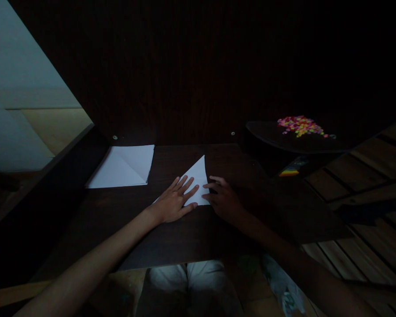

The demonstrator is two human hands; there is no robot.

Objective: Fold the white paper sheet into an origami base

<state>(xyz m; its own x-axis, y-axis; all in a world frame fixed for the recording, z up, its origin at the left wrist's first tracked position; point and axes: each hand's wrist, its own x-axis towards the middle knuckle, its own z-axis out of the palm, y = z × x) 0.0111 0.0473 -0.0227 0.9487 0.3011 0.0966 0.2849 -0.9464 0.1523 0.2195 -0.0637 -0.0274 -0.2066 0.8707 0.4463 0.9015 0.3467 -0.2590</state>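
Forearms (108, 246), triangular paper (199, 172), partly under both hands (174, 204) (227, 201)

The left forearm (95, 255) and right forearm (293, 262) are running bare, slim and tapering! Left hand (173, 204), right hand (227, 204), both are showing bare, slender fingers (192, 192). And below the desk's front edge (145, 264), pale greyish legwear (170, 277) is showing, two rounded shapes dimming into shadow!
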